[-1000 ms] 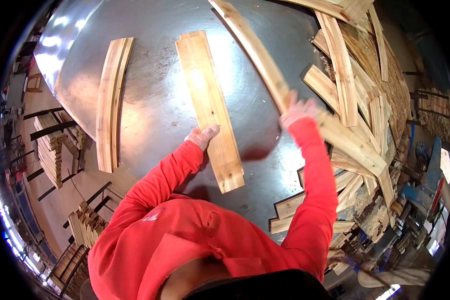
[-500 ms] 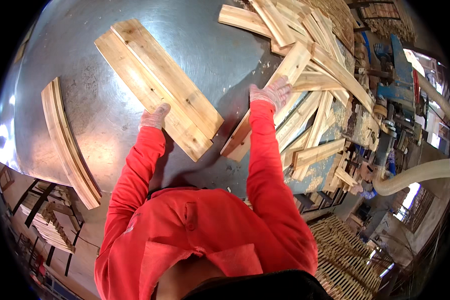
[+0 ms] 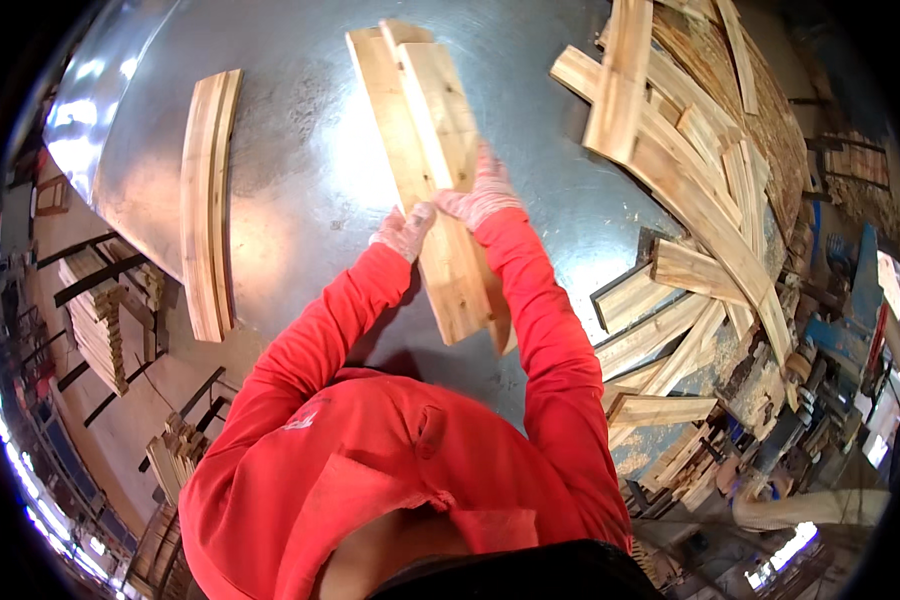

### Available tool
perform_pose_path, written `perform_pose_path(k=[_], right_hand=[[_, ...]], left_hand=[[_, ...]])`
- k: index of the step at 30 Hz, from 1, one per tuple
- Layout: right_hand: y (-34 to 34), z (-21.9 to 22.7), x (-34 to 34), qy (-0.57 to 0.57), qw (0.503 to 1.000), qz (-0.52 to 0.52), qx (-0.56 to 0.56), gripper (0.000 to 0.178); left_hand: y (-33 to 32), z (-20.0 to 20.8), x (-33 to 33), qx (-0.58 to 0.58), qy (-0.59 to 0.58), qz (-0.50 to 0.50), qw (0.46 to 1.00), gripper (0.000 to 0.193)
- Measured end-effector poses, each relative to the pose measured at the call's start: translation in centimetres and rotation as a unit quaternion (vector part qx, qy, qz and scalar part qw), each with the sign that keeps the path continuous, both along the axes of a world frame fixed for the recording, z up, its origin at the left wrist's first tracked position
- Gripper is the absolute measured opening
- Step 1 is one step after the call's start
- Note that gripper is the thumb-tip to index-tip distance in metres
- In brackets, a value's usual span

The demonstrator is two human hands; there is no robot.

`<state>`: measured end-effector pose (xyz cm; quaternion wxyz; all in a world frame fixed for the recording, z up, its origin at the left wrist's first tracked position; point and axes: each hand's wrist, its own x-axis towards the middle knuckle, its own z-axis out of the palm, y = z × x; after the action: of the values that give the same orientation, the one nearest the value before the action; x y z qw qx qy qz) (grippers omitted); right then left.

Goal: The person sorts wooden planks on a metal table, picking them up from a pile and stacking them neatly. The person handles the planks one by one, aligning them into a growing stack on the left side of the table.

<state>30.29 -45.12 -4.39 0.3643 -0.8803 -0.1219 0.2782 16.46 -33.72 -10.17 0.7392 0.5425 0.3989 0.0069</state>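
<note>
Several pale wooden boards lie together, slanting over the metal table in front of me. My left hand point(image 3: 404, 232), in a thin whitish glove, grips the left edge of the lower-left board point(image 3: 388, 110), its thumb on top. My right hand point(image 3: 482, 192), gloved likewise, is closed around the right-hand board point(image 3: 446, 95). This board is tilted, one long edge raised against the others, and partly hidden by the hand. The thumbs of both hands almost meet above the boards.
On the table point(image 3: 290, 130), a small set of curved boards point(image 3: 206, 200) lies at the left. A loose, crossed pile of boards point(image 3: 695, 190) fills the right, with wood shavings. Stacked wood pieces point(image 3: 95, 320) stand beyond the left edge. Machinery and a hose point(image 3: 810, 508) are at the far right.
My right hand has come from the pile on the right with a board and now holds it against the boards at my left hand. The view has turned, shifting everything.
</note>
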Motion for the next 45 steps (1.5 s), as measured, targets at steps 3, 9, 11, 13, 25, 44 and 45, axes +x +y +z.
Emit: perform_pose_path(k=[3, 9, 11, 13, 25, 44, 45], right_hand=[[2.1, -2.9, -3.1, 0.213, 0.924, -0.084, 0.306, 0.105], [-0.7, 6.0, 2.2, -0.117, 0.98, 0.152, 0.052, 0.075], [-2.8, 10.7, 9.1, -0.237, 0.944, 0.105, -0.204, 0.081], [-10.5, 5.5, 12.3, -0.34, 0.865, 0.086, -0.36, 0.102], [-0.6, 10.7, 10.2, -0.018, 0.995, 0.091, -0.027, 0.107], [1.5, 2.7, 11.1, -0.045, 0.913, -0.367, -0.175, 0.126], [0.8, 2.5, 8.2, -0.052, 0.919, -0.358, -0.159, 0.128]], left_hand=[[-0.2, 2.9, 0.5, 0.041, -0.037, -0.08, 0.995, 0.061], [3.7, 6.9, 2.1, 0.222, 0.112, -0.213, 0.945, 0.097], [1.2, 11.6, 3.4, 0.307, 0.283, -0.223, 0.881, 0.099], [1.4, 12.3, 3.5, 0.293, 0.188, -0.205, 0.915, 0.1], [14.2, 12.6, 0.6, 0.431, 0.241, -0.325, 0.807, 0.096], [8.8, 12.0, -1.3, 0.574, 0.183, -0.282, 0.746, 0.108], [8.7, 12.0, -1.0, 0.569, 0.186, -0.285, 0.748, 0.107]])
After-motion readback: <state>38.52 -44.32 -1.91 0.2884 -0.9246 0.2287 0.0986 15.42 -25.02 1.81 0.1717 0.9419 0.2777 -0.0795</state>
